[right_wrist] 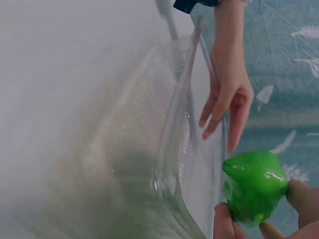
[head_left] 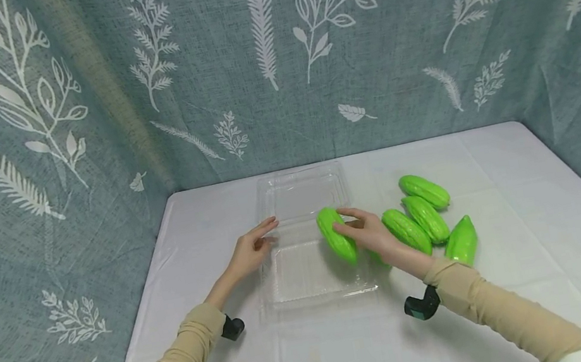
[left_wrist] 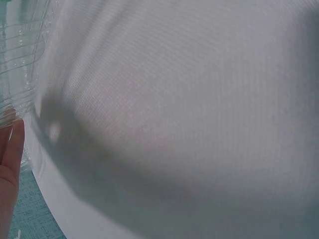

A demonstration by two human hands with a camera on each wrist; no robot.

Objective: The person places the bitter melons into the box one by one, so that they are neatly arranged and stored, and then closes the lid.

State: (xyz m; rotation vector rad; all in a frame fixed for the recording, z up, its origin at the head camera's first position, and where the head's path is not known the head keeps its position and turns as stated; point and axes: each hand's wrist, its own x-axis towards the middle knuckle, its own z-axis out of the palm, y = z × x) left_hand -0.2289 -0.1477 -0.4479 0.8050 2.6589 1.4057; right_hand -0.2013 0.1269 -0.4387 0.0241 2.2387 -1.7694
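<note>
- The held green gourd appears raised over the right part of the clear container's near half, its far end leaning left; carried up there, it would clear the rim.
- The right hand grips it from the right, thumb on one side and fingers on the other. A side hold like that probably suits the rounded body and leaves its underside free.
- The container lies unfolded, lid half on the far side, so the near half is open from above.
- The left hand is at the container's left edge, around the fold, with fingers fairly straight and loosely spread, holding no gourd; I'd guess it is there to steady such light plastic.
- To the right, four more gourds lie in a loose cluster, within easy reach of the right hand; a bit of green also shows beneath its wrist, mostly hidden.
- Under everything is a white-covered table, with a leaf-patterned curtain hanging behind and at both sides.
</note>
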